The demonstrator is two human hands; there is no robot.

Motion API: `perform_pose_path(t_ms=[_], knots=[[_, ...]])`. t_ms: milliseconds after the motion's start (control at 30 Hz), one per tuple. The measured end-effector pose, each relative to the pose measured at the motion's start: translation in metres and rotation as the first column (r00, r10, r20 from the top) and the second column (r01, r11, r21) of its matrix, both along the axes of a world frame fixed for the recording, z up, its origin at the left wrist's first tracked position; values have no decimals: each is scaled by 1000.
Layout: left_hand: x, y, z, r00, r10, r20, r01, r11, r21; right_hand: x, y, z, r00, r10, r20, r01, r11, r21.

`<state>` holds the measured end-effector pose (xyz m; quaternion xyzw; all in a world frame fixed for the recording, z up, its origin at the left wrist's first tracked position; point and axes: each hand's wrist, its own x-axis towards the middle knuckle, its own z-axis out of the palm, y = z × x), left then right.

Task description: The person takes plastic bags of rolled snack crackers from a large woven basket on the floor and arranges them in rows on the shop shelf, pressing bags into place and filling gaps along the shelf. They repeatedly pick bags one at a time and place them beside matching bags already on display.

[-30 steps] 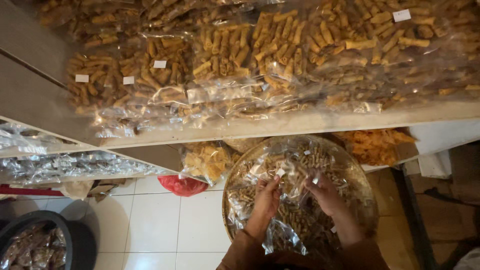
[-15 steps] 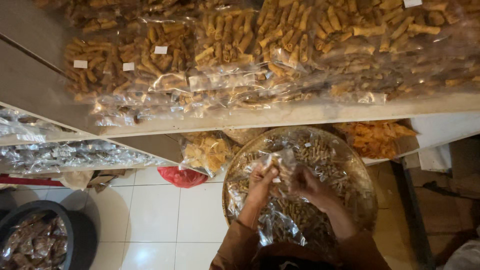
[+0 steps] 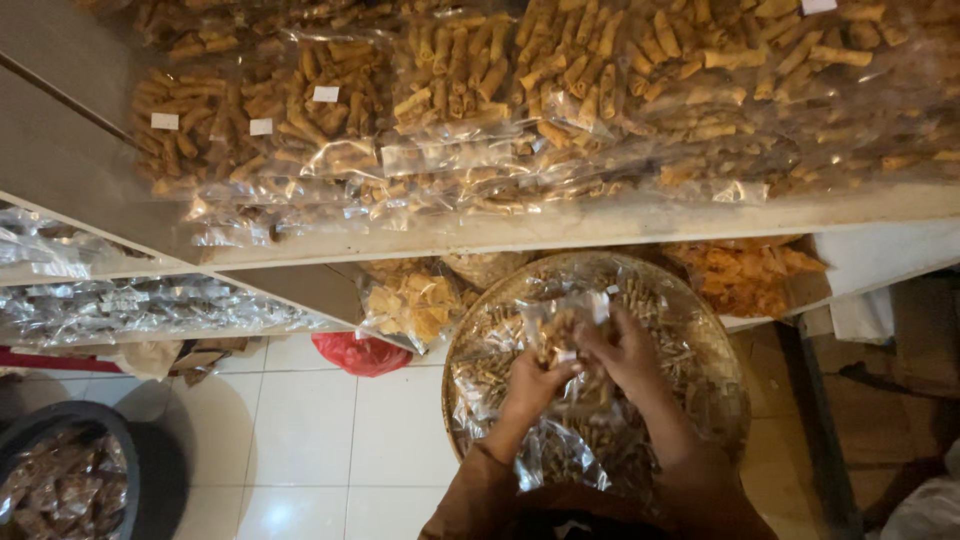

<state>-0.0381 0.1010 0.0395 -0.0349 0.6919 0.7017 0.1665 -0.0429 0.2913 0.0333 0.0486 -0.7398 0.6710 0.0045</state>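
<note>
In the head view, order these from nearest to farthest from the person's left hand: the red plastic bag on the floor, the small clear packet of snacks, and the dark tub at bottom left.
From the left hand:
1. Small clear packet of snacks, held between both hands.
2. Red plastic bag, on the floor to the left.
3. Dark tub, bottom left corner.

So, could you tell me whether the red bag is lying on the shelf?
No, the red bag lies on the white tiled floor, below the shelf.

Low in the frame, the left hand [image 3: 530, 385] and right hand [image 3: 625, 350] pinch a small clear snack packet [image 3: 565, 322] above a round woven tray [image 3: 720, 330] of packets; bagged stick snacks [image 3: 560, 90] fill the shelf [image 3: 600, 225] across the top.
</note>
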Motion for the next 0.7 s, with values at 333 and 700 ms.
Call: perform_pose_path(t_ms=[333, 700], knots=[[-7, -8, -43, 999, 39, -27, -35, 991, 129, -1, 9, -17, 922, 68, 381, 31, 968, -248], [-6, -5, 14, 997, -4, 83, 5, 1000, -7, -17, -13, 3, 966, -255, 47, 255, 967, 20]])
